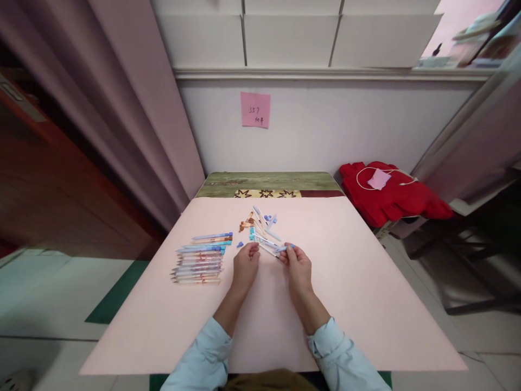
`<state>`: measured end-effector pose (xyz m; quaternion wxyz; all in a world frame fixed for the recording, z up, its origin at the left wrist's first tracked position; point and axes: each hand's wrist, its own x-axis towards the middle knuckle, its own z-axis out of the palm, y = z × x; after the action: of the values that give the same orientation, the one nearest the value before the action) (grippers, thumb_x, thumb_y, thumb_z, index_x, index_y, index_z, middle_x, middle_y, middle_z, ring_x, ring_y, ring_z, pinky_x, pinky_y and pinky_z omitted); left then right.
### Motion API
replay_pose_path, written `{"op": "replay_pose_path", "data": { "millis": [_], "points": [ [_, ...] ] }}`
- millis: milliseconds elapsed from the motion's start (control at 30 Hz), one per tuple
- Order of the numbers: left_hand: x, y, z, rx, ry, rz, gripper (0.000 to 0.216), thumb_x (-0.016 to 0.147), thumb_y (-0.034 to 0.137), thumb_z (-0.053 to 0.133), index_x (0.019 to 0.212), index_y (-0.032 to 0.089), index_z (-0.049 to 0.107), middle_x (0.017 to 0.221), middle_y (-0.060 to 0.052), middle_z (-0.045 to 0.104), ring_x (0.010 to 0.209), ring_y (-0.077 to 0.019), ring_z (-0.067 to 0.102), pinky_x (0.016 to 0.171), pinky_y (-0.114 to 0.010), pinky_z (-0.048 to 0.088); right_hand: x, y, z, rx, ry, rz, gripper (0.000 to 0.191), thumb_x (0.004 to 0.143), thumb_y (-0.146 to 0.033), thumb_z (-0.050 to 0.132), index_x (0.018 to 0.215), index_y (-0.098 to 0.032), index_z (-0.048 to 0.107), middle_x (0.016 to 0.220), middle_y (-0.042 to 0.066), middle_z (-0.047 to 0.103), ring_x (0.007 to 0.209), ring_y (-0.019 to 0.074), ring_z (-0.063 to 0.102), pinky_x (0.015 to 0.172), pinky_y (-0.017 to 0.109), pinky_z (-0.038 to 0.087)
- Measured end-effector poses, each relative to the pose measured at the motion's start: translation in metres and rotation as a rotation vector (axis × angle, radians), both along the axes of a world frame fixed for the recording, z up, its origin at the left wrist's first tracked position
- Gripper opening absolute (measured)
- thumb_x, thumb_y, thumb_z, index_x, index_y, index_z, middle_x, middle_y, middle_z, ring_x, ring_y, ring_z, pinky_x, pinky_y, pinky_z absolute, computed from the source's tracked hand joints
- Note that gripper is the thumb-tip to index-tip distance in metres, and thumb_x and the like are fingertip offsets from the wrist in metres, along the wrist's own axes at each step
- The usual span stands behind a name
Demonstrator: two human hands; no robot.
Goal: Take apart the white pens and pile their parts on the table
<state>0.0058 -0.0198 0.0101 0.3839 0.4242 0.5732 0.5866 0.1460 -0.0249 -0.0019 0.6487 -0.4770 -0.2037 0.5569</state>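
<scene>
1. A pale wall stands behind the table, with a pink note stuck on it, bearing "357" and further handwriting; a mauve curtain hangs at the left; at the right, a red cloth lies beside the table, with a white cable and a pink slip on top.
2. The table is spread with a pale pink sheet; beyond its far edge shows a green, wood-look strip with dark star shapes on a yellow band.
3. On the left of the sheet, a row of pens lies side by side, roughly parallel; the ones farthest from the person are blue, brown and turquoise, the nearer ones paler with reddish marks.
4. In the middle, just past the hands, is a loose heap of pen parts; brown pieces lie at its left, a pale blue tube at its right; a small blue piece sits apart, near the left hand.
5. The left hand has its fingers curled together near a thin white rod; whether it grips that rod, I cannot tell.
6. The right hand pinches a blue pen piece between thumb and fingers, above the sheet's middle.
</scene>
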Motion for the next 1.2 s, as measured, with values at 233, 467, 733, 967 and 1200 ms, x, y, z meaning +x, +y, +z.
{"op": "replay_pose_path", "data": {
  "millis": [233, 467, 733, 967, 1200],
  "points": [
    [-0.005, -0.001, 0.01, 0.123, 0.146, 0.038, 0.029, 0.066, 0.004, 0.063, 0.083, 0.025, 0.075, 0.093, -0.005, 0.071, 0.093, -0.0232, 0.062, 0.096, -0.035, 0.045, 0.001, -0.004, 0.004, 0.012, -0.065, 0.027, 0.038, 0.073, -0.045, 0.074, 0.096, -0.015, 0.067, 0.071, 0.001, 0.067, 0.063, 0.0108, 0.063, 0.067, 0.023, 0.056],
    [0.025, -0.017, 0.014, -0.018, -0.175, -0.173, 0.022, 0.066, 0.024, 0.079, 0.087, 0.018, 0.072, 0.077, -0.005, 0.071, 0.068, -0.0162, 0.062, 0.065, -0.025, 0.048, -0.001, -0.008, 0.009, 0.044, 0.026, 0.109, 0.036, 0.068, -0.041, 0.079, 0.088, -0.016, 0.062, 0.07, 0.001, 0.067, 0.063, 0.0121, 0.063, 0.059, 0.023, 0.052],
    [0.021, -0.015, 0.004, -0.056, -0.497, -0.138, 0.028, 0.068, 0.032, 0.078, 0.088, 0.014, 0.069, 0.063, 0.003, 0.057, 0.054, -0.0064, 0.048, 0.052, -0.018, 0.039, -0.006, -0.019, 0.011, 0.078, -0.156, 0.482, 0.031, 0.07, -0.043, 0.073, 0.08, -0.017, 0.06, 0.06, -0.003, 0.06, 0.048, 0.009, 0.051, 0.045, 0.02, 0.039],
    [0.026, -0.019, 0.01, -0.07, -0.612, -0.198, 0.031, 0.072, 0.035, 0.076, 0.093, 0.015, 0.067, 0.093, -0.006, 0.069, 0.068, -0.0113, 0.061, 0.057, -0.021, 0.047, -0.007, -0.019, 0.015, 0.108, -0.197, 0.537, 0.036, 0.075, -0.051, 0.068, 0.074, -0.017, 0.059, 0.059, -0.003, 0.057, 0.045, 0.0075, 0.045, 0.042, 0.02, 0.034],
    [0.037, -0.026, 0.021, -0.265, -0.685, -0.25, 0.04, 0.078, 0.048, 0.065, 0.099, 0.014, 0.064, 0.092, -0.011, 0.072, 0.039, -0.0095, 0.05, 0.033, -0.023, 0.034, -0.009, -0.022, 0.015, 0.111, -0.257, 0.666, 0.04, 0.085, -0.053, 0.055, 0.065, -0.019, 0.051, 0.049, -0.005, 0.049, 0.04, 0.008, 0.04, 0.039, 0.021, 0.026]
  ]
}}
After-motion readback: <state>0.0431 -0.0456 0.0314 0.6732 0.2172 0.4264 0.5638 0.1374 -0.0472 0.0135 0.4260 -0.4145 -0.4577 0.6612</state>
